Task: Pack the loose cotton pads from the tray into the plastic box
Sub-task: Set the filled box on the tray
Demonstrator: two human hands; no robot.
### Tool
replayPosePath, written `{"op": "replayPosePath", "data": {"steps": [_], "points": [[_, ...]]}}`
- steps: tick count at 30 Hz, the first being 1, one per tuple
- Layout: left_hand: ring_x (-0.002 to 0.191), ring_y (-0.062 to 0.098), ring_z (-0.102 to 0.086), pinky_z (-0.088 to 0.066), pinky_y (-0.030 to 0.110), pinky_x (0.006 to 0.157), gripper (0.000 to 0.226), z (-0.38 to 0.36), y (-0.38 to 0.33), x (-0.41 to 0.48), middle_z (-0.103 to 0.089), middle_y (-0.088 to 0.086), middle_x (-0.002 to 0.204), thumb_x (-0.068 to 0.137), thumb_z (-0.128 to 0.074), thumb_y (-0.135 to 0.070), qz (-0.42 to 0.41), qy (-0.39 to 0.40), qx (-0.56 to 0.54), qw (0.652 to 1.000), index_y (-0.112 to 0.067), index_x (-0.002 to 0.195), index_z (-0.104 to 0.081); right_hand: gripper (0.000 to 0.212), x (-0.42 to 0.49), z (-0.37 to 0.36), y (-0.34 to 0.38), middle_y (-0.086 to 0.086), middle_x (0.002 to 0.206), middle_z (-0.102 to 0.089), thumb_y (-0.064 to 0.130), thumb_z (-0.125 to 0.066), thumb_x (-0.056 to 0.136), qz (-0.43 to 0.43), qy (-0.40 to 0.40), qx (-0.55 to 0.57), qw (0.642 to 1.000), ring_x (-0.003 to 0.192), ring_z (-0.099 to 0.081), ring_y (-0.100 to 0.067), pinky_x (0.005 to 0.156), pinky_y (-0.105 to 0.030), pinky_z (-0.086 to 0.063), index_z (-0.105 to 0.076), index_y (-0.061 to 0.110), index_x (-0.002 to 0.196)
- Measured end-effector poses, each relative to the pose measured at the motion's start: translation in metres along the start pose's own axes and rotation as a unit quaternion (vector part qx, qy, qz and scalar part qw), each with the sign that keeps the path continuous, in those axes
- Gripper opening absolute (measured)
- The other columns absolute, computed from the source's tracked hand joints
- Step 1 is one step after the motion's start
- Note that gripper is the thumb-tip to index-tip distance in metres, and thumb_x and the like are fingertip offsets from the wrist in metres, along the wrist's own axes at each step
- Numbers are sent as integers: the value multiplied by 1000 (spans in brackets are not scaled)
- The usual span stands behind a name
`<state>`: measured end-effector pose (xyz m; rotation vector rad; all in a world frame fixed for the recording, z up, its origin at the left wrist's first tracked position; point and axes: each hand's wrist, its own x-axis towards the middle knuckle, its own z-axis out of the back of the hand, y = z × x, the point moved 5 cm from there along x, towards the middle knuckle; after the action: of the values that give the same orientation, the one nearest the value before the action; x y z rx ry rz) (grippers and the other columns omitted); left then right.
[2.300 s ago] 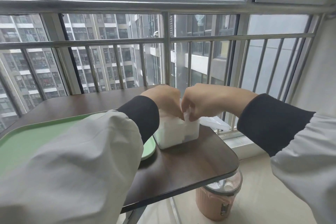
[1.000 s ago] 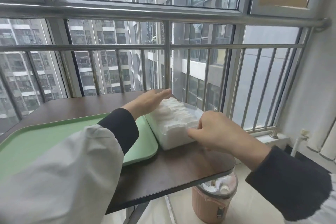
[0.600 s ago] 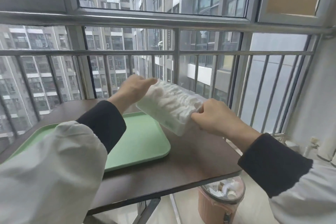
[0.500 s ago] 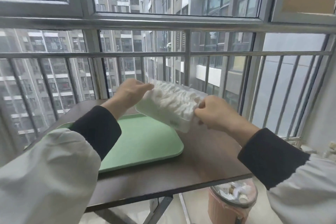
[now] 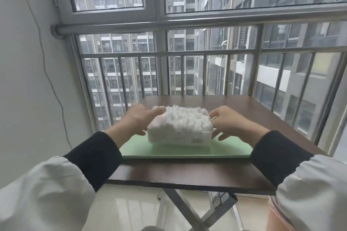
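1. At centre frame the left hand (image 5: 138, 123) and right hand (image 5: 228, 124) have loosened, their straight fingers only touching the ends of the plastic box (image 5: 180, 137).
2. The box, held tilted in the air a moment ago, now sits level on the green tray (image 5: 225, 150), with cotton pads (image 5: 184, 118) heaped above its rim.
3. Packing looks finished.

railing (image 5: 187, 53) close behind table (image 5: 244, 107)

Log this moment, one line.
plastic box: on tray, heaped with cotton pads | left hand: touches left end | right hand: right end
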<state>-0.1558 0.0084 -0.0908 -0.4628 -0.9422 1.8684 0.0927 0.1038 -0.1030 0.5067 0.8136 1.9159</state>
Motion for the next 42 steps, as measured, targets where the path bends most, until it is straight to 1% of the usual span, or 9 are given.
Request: {"op": "replayPosePath", "data": {"steps": [5,9,12,19,26,30,35,39,42], "points": [[84,16,-67,-56,26,57,86,-5,14,-4,-67,3,101,64,-71,-79,23,65,30,997,-4,106,-72,40,-3,2,7,-14,107,-72,-1,-38,86,6,-13,-131,991,81,-75,-27,68,-33,-58,-67,1,112],[110,18,-59,-53,37,88,87,-3,3,2,-59,-1,125,73,-71,-74,-94,25,86,991,-15,134,-56,20,-12,12,37,-3,123,-64,26,-43,96,117,-154,-259,946,109,-59,-29,88,-42,-50,-59,23,109],[130,11,-45,-36,32,101,79,-5,-6,0,-45,-9,152,81,-59,-73,-181,60,128,973,-35,149,-43,59,-12,-9,54,5,160,-35,51,-43,102,186,-13,-246,951,145,-34,-16,115,-36,-29,-34,24,154],[143,15,-39,-31,33,114,63,-17,-16,6,-36,-14,160,93,-61,-54,-188,164,151,956,-43,152,-39,62,-5,-46,61,5,168,0,49,-24,107,183,130,-293,929,154,-2,-11,123,-32,-2,-7,25,161],[90,7,-61,-49,25,88,60,-37,-27,12,-64,-10,126,96,-64,-43,-191,136,242,941,-43,151,-41,56,7,-54,67,4,168,-5,37,-29,108,167,147,-298,928,154,-6,-16,122,-35,-8,-13,24,160],[111,16,-60,-48,41,104,60,-37,-28,13,-60,-9,138,95,-64,-44,-195,122,268,936,-43,150,-42,51,8,-51,68,8,161,-32,38,-44,103,186,103,-249,945,144,-37,-18,116,-37,-30,-37,31,152],[126,10,-53,-40,29,104,67,-13,-9,17,-53,-9,145,90,-68,-51,-185,133,86,970,-25,148,-47,39,12,-13,57,6,136,-61,38,-54,101,220,-11,-107,969,117,-58,-10,96,-25,-46,-59,21,136],[98,20,-63,-56,37,89,41,10,20,36,-67,6,115,100,-56,-43,-45,-3,-15,999,-7,118,-65,21,25,32,24,-1,114,-69,22,-53,101,131,-131,-36,982,97,-61,-14,78,-25,-45,-69,14,113],[77,19,-61,-54,28,66,43,9,31,39,-67,12,101,104,-49,-42,75,6,-47,996,-3,100,-66,20,34,31,-2,-5,102,-72,16,-51,99,21,-72,-19,997,85,-64,-19,67,-28,-48,-71,11,98]]}}
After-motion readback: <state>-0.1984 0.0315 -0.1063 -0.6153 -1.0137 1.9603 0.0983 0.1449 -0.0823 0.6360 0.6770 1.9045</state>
